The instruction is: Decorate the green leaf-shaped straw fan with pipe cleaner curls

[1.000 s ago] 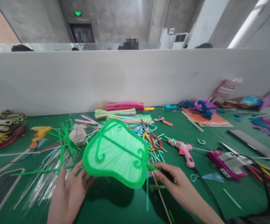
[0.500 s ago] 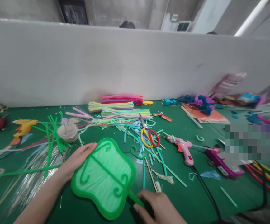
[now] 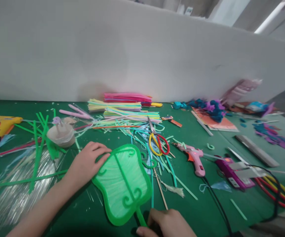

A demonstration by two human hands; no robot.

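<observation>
A green hand fan (image 3: 122, 177) with a fuzzy rim, a pale stringy face, a middle rib and curled scrolls tilts above the table, handle toward me. My left hand (image 3: 89, 163) grips its upper left edge, thumb and fingers on the rim. Down by the handle, my right hand (image 3: 168, 223) has its fingers closed round the end. Just past the fan's right edge lie a green curl (image 3: 149, 163) and a wooden stick (image 3: 160, 191). Scissors with red and yellow handles (image 3: 158, 143) rest farther back.
Colourful pipe cleaners (image 3: 125, 107) lie by the white partition (image 3: 132, 49). A pink glue gun (image 3: 194, 156), its black cord and a purple power strip (image 3: 233, 172) are to the right. On the left are a yellow glue gun (image 3: 3, 125), a small cup (image 3: 62, 133) and clear strands (image 3: 26, 194).
The fan has shifted right and turned more upright, both hands still on it. My left hand has moved right along with it. The view has tilted down and turned slightly right.
</observation>
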